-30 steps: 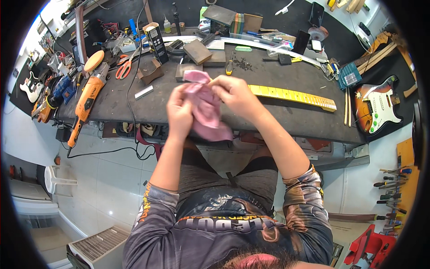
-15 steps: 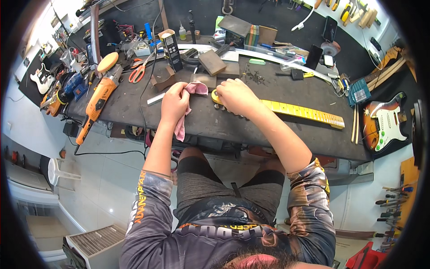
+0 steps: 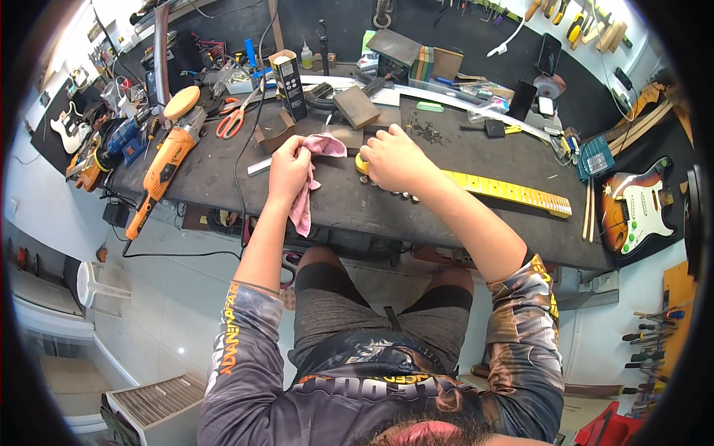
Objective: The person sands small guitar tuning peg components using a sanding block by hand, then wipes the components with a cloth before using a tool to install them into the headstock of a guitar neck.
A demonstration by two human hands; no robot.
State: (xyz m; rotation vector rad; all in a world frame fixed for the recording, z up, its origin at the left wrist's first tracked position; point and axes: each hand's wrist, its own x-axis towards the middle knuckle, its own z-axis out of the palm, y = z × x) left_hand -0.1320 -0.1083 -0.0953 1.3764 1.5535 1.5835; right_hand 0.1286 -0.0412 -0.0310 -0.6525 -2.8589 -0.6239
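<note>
My left hand (image 3: pixel 289 171) is closed on a bunched pink cloth (image 3: pixel 300 211); part of it spreads above the fingers and the rest hangs down over the bench's front area. My right hand (image 3: pixel 396 161) rests over the headstock of a yellow guitar neck (image 3: pixel 510 192), its fingers bent round it. The fingertips and most of the headstock are hidden beneath the hand. Small metal tuner knobs show just below the right hand. The neck lies on the dark workbench (image 3: pixel 338 212), its fretted length stretching off to the right.
At left lie an orange polisher (image 3: pixel 165 165) with its trailing cord and orange-handled scissors (image 3: pixel 230 123). Behind my hands are a wooden block (image 3: pixel 356 107), a black box (image 3: pixel 288 85) and scattered small screws (image 3: pixel 427 132). A sunburst guitar body (image 3: pixel 638 204) stands at right.
My right hand has shifted slightly right, and its fist has loosened and spread over the headstock. The neck has moved slightly. My left hand still holds the cloth in nearly the same place.
</note>
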